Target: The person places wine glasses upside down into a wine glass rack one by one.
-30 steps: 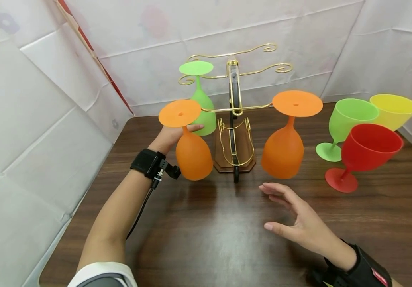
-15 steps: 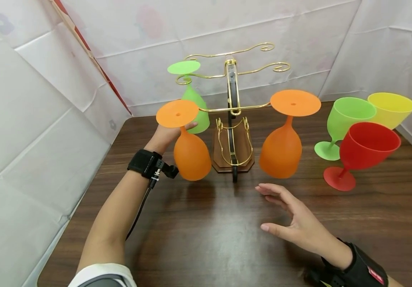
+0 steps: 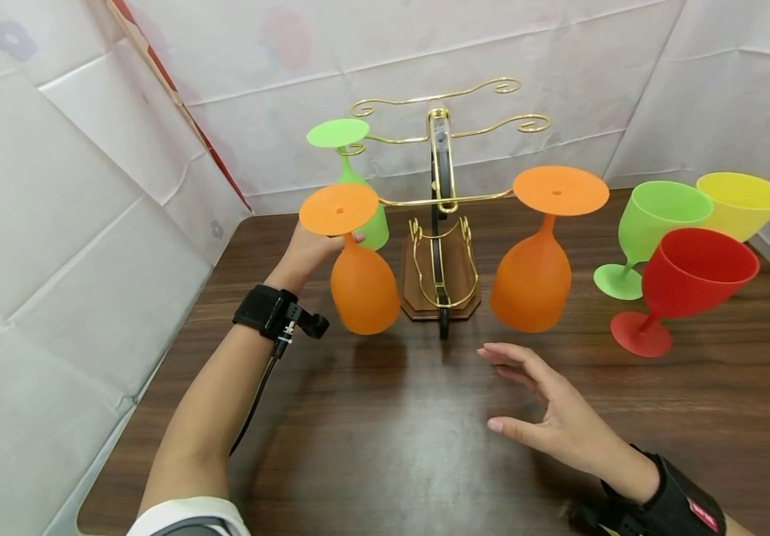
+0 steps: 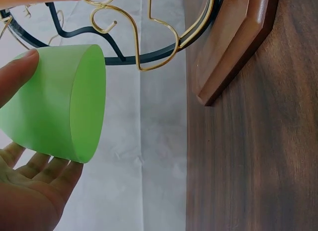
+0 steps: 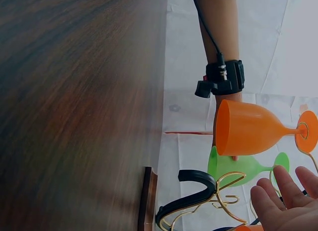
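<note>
My left hand grips an upside-down green goblet by its bowl. In the left wrist view the thumb lies on one side of the green bowl and the fingers on the other. The goblet's stem is beside the curled left end of a gold rack arm; whether they touch I cannot tell. On the front arm of the goblet rack hang two inverted orange goblets, one left and one right. The left one partly hides my left hand. My right hand hovers with fingers spread, holding nothing.
Upright on the table's right side stand a red goblet, a green one and a yellow one. The rack's wooden base is on the dark wooden table. White sheeting surrounds the table.
The left hand has shifted the green goblet leftward, out toward the curled end of the rack arm, and its foot sits slightly lower. The right hand has barely moved.
</note>
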`<state>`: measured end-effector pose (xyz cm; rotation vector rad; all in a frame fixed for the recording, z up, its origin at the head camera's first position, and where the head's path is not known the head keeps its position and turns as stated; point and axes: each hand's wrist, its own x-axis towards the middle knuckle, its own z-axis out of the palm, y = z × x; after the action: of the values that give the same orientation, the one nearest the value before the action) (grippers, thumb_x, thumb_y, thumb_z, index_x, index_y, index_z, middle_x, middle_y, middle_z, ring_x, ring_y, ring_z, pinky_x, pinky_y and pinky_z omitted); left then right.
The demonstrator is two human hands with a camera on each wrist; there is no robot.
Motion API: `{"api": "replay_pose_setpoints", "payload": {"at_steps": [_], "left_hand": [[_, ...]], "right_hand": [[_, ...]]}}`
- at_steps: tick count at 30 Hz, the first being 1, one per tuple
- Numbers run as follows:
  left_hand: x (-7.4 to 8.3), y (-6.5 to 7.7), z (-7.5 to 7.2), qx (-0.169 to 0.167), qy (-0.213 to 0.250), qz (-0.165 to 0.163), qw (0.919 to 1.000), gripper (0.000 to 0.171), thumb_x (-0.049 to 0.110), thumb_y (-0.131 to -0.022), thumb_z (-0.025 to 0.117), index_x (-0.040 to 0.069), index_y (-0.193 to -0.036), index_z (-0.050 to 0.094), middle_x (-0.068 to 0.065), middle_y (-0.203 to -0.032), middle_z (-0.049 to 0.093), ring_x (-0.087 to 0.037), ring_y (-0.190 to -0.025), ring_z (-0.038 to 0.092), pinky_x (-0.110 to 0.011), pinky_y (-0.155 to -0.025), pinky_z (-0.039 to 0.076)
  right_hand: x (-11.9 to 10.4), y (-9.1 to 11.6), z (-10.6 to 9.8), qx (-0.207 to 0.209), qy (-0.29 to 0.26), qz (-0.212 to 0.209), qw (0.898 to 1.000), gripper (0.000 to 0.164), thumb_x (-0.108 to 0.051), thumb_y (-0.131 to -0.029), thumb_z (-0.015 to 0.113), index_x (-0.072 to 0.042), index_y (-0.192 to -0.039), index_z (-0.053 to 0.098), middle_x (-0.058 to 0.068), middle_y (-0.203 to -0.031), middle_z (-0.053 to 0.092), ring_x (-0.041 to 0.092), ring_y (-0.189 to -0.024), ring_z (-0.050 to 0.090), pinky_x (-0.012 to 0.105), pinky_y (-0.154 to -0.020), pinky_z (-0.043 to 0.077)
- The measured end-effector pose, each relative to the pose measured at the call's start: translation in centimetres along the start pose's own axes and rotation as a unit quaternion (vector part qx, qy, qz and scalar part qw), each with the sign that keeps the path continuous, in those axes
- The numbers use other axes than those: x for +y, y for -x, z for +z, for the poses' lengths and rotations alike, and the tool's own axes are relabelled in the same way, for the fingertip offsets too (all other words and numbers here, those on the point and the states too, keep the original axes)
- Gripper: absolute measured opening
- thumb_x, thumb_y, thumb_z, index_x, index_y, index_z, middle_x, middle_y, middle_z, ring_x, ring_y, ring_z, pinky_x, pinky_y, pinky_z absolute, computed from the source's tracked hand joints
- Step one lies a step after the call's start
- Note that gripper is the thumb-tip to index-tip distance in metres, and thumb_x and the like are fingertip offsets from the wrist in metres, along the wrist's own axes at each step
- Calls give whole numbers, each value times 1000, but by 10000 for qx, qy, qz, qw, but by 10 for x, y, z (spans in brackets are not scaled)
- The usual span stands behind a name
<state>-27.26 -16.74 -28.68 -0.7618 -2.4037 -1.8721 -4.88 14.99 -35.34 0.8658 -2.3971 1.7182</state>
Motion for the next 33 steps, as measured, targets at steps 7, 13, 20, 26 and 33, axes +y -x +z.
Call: {"api": "replay_pose_setpoints", "payload": {"at_steps": [7, 13, 20, 26, 33], "left_hand": [[-1, 2, 4, -65, -118, 25, 9999, 61, 8, -77, 76, 10, -132, 49, -7, -128, 52, -18, -119, 48, -42, -103, 37], [-3, 3, 7, -105, -13, -9, 9999, 62, 5, -78, 74, 8, -133, 46, -10, -128, 50, -21, -117, 48, -44, -102, 38], [-5, 5, 11, -6, -62, -303, 9995, 62, 4, -80, 72, 5, -134, 43, -12, -130, 48, -24, -119, 47, -39, -101, 40], [-7, 10, 9, -61, 7, -277, 9996, 59, 7, -82, 71, 7, -134, 44, -11, -132, 47, -23, -125, 45, -38, -106, 36], [-15, 24, -5, 3, -178, -445, 9989, 71, 19, -84, 72, 21, -144, 33, -3, -147, 35, -20, -137, 33, -41, -111, 30]], "right_hand": [[0, 0, 0, 26, 12, -26, 10000, 75, 2, -76, 76, -5, -139, 37, 0, -137, 47, 8, -125, 44, 18, -101, 38], [-1, 1, 0, 37, 34, -26, 10000, 76, 2, -75, 76, -9, -140, 37, 0, -137, 47, 8, -125, 44, 18, -101, 38], [-1, 1, 0, 23, 12, -10, 10000, 76, 2, -75, 76, -9, -140, 37, 0, -137, 47, 8, -125, 44, 19, -101, 39], [-1, 0, -5, 115, 110, -59, 9999, 76, 4, -74, 76, -8, -139, 38, 2, -136, 48, 10, -125, 45, 18, -100, 39], [0, 1, -18, 343, 225, -152, 9990, 78, 10, -72, 74, -4, -139, 37, 4, -137, 47, 9, -125, 44, 15, -99, 38]]}}
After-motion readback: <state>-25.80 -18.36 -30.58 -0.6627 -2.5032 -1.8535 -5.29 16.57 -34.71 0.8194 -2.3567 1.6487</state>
